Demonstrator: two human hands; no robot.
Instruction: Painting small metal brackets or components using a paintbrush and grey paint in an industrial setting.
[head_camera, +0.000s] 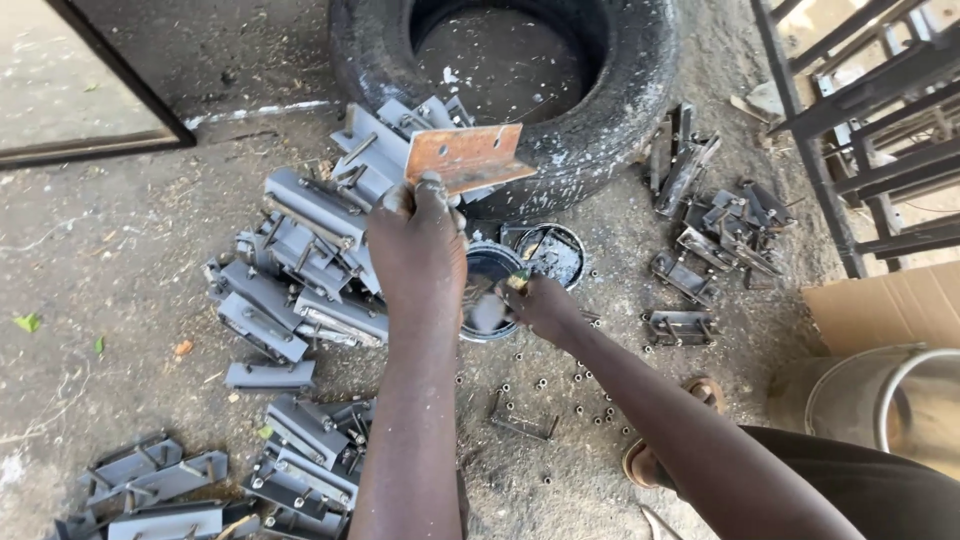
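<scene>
Left hand (418, 240), arm stretched fwd, fingers clamped on the lower edge of a rusty angle bracket (467, 156), held up w/ its flat orange-brown face toward the camera, just in front of the old tire (610, 110). Right hand (540, 305), wrist bent down, grips what looks like a small brush, can't tell for sure, dipped at the paint can (488, 290), which sits on the ground near the tire. Grey painted brackets (300, 270) lie piled left of the tire, matte, w/ bolts sticking out. Unpainted dark ones (715, 235) lie right of it. Ground gritty, sandy concrete.
</scene>
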